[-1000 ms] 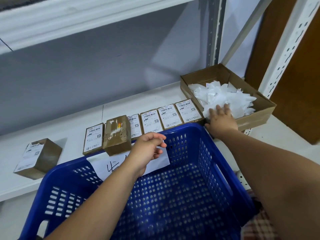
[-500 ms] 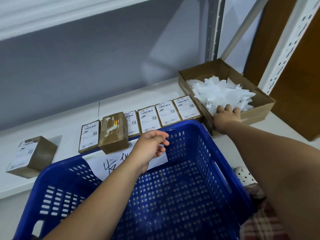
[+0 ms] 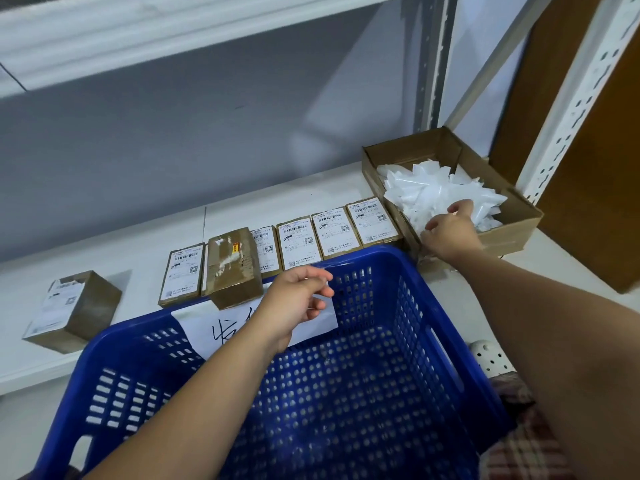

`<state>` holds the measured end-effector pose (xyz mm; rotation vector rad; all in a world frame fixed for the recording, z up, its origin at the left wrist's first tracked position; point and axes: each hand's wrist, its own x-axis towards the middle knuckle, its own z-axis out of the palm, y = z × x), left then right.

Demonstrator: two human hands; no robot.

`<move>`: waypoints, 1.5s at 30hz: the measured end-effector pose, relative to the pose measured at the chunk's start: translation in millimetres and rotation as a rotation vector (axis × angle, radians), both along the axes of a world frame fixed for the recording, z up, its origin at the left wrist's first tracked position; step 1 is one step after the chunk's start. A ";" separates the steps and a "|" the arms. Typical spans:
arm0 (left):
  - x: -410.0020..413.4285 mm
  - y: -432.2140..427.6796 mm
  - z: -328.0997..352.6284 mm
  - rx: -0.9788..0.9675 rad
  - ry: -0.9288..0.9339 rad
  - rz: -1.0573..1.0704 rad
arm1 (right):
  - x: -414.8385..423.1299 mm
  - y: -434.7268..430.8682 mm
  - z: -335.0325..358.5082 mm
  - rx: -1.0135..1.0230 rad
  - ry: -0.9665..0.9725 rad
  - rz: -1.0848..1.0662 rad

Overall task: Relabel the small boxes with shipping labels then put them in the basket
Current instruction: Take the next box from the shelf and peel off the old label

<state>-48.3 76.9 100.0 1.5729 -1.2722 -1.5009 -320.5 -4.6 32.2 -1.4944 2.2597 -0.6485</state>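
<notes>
white shelf [image 3: 138,244], right fingers [image 3: 460,206] around paper slips [image 3: 429,192] in carton [image 3: 514,233]

Basket [image 3: 433,341] sits nearest you, in front of the shelf [image 3: 138,244]. The row of flat boxes [image 3: 301,242] runs left to right just behind its far rim, with an extra box [image 3: 233,265] lying on top of the row near its left end. Lone box [image 3: 74,311] stands well apart to your left, and the open carton [image 3: 512,230] holding paper scraps [image 3: 429,192] sits just beside the row's right end.

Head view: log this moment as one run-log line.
left hand: above basket rim, fingers curled, hold unclear | right hand: on paper scraps in cardboard box | labelled boxes: row on shelf
</notes>
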 end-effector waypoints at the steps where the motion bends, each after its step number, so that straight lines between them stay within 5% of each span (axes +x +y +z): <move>1: 1.4 -0.2 0.1 0.002 0.000 0.006 | 0.2 0.0 -0.8 0.001 0.023 0.010; 10: 5.2 0.6 2.8 -0.003 -0.003 0.024 | 16.5 1.3 -1.9 -0.237 0.226 -0.027; 24: 5.2 2.6 -1.2 0.006 -0.010 0.024 | 7.9 0.2 10.7 -0.398 -0.168 -0.409; 31: 2.2 -0.2 -0.6 -0.039 -0.044 0.012 | 19.1 0.8 19.4 -0.464 -0.141 -0.375; 36: 7.6 -4.6 1.4 -0.396 -0.409 -0.033 | 50.7 8.8 30.4 -0.492 -0.132 -0.267; 42: 21.3 0.0 27.0 -0.761 -0.968 -0.069 | 111.1 32.7 65.2 -0.496 -0.092 0.104; 45: 31.3 4.8 46.3 -0.873 -1.108 -0.057 | 135.0 44.3 89.8 -0.455 -0.071 0.283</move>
